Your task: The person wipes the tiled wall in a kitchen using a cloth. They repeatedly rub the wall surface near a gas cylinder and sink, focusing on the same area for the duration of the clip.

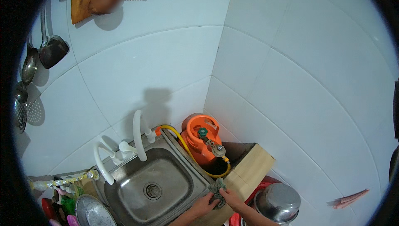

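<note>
A crumpled grey-green cloth (220, 186) is gripped between both hands at the right front corner of the steel sink. My left hand (203, 206) holds its lower left side, fingers curled against it. On the other side my right hand (232, 198) pinches the cloth with thumb and fingers. Below the hands lies a pale wooden board (249, 168) beside the sink rim. The stainless steel sink (177, 160) has a round drain strainer (152, 191) in its basin. White faucets (139, 138) stand along its back edge.
An orange gas cylinder (190, 135) with a regulator (218, 150) and yellow hose (179, 137) stands behind the board. Metal pots (277, 201) sit at right. A metal bowl (96, 212) is at lower left. Spatula (53, 51) and ladles (30, 65) hang on the tiled wall.
</note>
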A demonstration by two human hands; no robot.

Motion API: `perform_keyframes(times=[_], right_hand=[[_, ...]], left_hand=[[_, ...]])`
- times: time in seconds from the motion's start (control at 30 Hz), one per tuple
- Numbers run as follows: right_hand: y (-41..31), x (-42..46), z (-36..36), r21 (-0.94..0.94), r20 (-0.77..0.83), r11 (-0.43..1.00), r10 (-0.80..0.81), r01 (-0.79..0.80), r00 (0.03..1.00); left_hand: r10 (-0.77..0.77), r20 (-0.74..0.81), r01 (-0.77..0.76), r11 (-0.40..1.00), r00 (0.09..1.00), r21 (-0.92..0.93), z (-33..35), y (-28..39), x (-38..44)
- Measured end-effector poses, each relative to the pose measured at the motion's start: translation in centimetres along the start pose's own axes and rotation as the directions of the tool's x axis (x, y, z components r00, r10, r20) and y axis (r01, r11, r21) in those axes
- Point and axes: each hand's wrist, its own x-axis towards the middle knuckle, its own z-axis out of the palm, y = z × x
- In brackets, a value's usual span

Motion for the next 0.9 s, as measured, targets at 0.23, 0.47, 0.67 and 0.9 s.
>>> perform_keyframes(times=[0.23, 0.47, 0.67, 0.9], right_hand=[[-3.7, -4.9, -4.0, -0.5, 0.046, 0.86, -0.095, 0.105, 0.994], [-2.0, -4.0, -7.1, -0.166, 0.013, 0.986, 0.017, -0.015, 1.0], [-1.9, -1.9, -8.3, 0.256, -0.094, 0.957, -0.113, 0.134, 0.989], [-1.6, 0.9, -10.9, 0.513, -0.163, 0.843, -0.09, 0.162, 0.983]], left_hand=[[-0.074, 0.277, -0.015, 0.952, 0.958, 0.306, 1.1, 2.2, -0.7], [-0.131, 0.217, 0.042, 0.928, 0.967, 0.371, 1.7, 4.8, -0.2], [-0.235, 0.119, 0.209, 0.959, 0.965, 0.193, 2.1, 5.7, 1.8], [-0.158, 0.044, 0.164, 0.944, 0.987, -0.286, 4.8, 3.1, 6.8]])
